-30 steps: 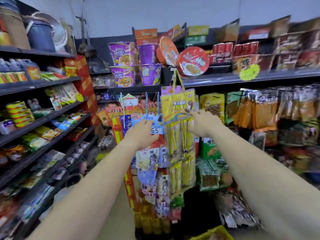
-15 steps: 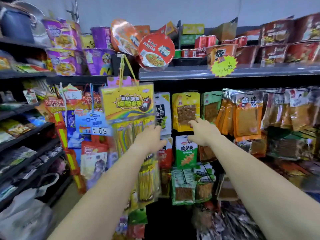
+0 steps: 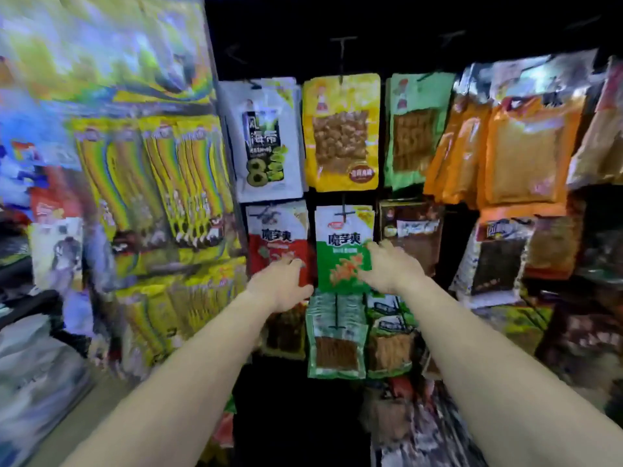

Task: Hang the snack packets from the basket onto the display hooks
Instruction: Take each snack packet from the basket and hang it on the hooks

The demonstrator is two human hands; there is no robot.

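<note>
Left grip (image 3: 279, 284) spread apart beside the green konjac packet (image 3: 338, 261); right grip (image 3: 391, 267) met its edge, clamping unclear. It seemed light, floppy, best taken at top.

Upper row, centre-left: white packet (image 3: 266, 139) reads "海带" in dark chars w/ a big green "8" below. Next row down: red packet (image 3: 278, 230) & green packet (image 3: 344, 251) just right of it both carry "魔芋爽" in black on their white tops. Print on the yellow packet (image 3: 340, 133), the packs at right & everything at left is too blurred to read.
</note>
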